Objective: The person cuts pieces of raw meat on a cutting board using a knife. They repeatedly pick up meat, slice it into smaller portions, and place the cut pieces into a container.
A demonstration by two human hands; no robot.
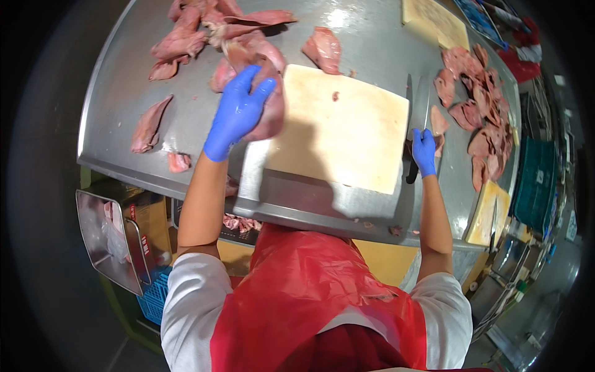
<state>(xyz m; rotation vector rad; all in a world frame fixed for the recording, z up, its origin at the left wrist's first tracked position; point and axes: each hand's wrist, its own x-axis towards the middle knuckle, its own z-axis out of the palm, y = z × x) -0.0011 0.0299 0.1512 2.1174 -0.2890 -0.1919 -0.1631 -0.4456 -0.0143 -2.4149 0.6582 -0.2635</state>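
Observation:
My left hand (238, 111), in a blue glove, grips a large pink-brown piece of raw meat (266, 118) just left of the cream cutting board (338, 142). My right hand (423, 150), also blue-gloved, is closed on a knife (427, 108) at the right of the board, its blade pointing away from me. More meat pieces (180, 43) lie in a heap at the back left, with a single slab (319, 49) behind the board and loose pieces (149, 127) to the left. A larger pile (474, 105) covers the right side of the steel table (111, 93).
A second board (434, 15) sits at the back, another (480, 217) with a knife at front right. Teal crates (533, 183) stand beyond the right edge. A steel bin (93, 239) and blue basket (155, 297) are below left. Another person (527, 49) shows at upper right.

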